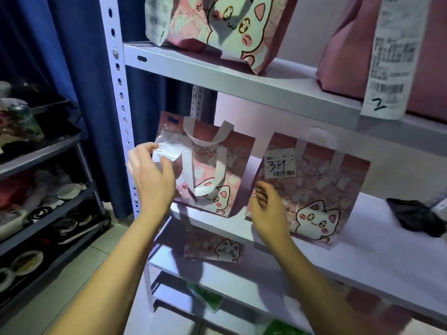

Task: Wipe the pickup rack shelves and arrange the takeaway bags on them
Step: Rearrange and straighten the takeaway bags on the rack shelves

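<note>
1. While I'm watching the head cam, the left hand point(151, 176) is up at the left takeaway bag point(208, 165) on the middle shelf point(377, 252), fingers apart and lightly curled, thumb and fingertips at the receipt point(167, 151) on its upper corner. Looks like touching, not a real pinch, but there's motion blur so I can't tell for sure.
2. The right hand point(268, 211) sits at the lower left corner of the second bag point(314, 189), the one tagged "34". Its fingers are loosely curled and I can't tell if they're gripping the edge or just resting there.
3. Both bags stand upright side by side, the second at 3 o'clock from the first. Two more bags point(225, 27) sit on the shelf above, at 12 o'clock, and another lies on the shelf below.
4. Handling guess: thin soft-walled bags, light, floppy, easy to tip. The receipts look flimsy, so I wouldn't pull on those.
5. I'd take the webbing handles point(208, 141) or cup the bottom corners and slide.
6. A dark cloth point(418, 217) lies at 3 o'clock, untouched.
</note>
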`<state>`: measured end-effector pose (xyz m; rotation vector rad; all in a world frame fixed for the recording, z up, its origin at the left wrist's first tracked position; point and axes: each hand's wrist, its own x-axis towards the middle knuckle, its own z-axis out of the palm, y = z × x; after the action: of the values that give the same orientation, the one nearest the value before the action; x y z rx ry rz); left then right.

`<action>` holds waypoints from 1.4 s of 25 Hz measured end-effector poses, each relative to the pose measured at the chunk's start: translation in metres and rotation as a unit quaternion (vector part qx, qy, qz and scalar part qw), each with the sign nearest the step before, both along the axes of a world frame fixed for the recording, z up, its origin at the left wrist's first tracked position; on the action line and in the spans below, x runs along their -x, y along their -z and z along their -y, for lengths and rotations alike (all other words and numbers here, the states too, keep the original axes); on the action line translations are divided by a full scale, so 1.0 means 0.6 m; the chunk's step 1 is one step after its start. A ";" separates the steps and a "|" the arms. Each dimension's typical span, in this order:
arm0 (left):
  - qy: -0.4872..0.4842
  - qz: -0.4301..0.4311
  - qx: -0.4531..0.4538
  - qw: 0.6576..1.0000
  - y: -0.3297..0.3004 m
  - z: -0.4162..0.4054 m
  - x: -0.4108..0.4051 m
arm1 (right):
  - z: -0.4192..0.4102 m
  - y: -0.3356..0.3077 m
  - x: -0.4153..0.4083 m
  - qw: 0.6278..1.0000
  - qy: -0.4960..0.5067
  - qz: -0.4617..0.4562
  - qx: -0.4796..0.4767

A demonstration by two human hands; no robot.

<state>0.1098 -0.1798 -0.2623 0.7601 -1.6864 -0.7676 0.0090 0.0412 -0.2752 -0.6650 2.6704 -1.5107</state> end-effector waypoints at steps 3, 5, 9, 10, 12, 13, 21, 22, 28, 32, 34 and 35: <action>0.065 0.086 -0.045 0.993 -0.004 0.028 0.013 | 0.027 0.003 -0.006 0.998 -0.033 0.055 0.007; 0.119 0.151 -0.115 0.975 0.003 0.042 0.017 | 0.040 0.002 -0.009 0.992 -0.056 0.111 0.038; 0.144 0.139 -0.150 0.968 0.008 0.050 0.002 | 0.049 0.003 -0.017 0.977 -0.093 0.166 0.091; 0.146 0.132 -0.139 0.971 0.010 0.050 -0.007 | 0.045 0.003 -0.020 0.977 -0.092 0.162 0.107; 0.140 0.116 -0.142 0.973 0.012 0.046 -0.030 | 0.035 0.000 -0.027 0.974 -0.084 0.159 0.139; 0.132 0.109 -0.151 0.973 0.013 0.043 -0.044 | 0.029 -0.003 -0.032 0.972 -0.082 0.161 0.151; 0.146 0.035 -0.151 0.977 0.022 -0.033 -0.140 | -0.060 -0.004 -0.085 0.978 -0.046 0.115 0.168; 0.153 0.026 -0.151 0.976 0.023 -0.048 -0.148 | -0.073 -0.006 -0.091 0.979 -0.036 0.104 0.169; 0.156 -0.012 -0.171 0.973 0.026 -0.131 -0.179 | -0.160 -0.008 -0.132 0.979 -0.003 0.078 0.186; 0.165 -0.041 -0.155 0.973 0.020 -0.173 -0.196 | -0.203 -0.001 -0.151 0.973 0.008 0.094 0.210; 0.179 -0.053 -0.145 0.972 0.012 -0.198 -0.195 | -0.230 0.002 -0.154 0.970 0.019 0.099 0.221; 0.188 -0.053 -0.143 0.970 0.010 -0.209 -0.192 | -0.243 0.003 -0.154 0.968 0.026 0.099 0.228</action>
<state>0.2247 -0.0543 -0.2685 0.5845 -1.6626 -1.3149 0.1015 0.1869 -0.2772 -0.4195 2.2248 -2.1068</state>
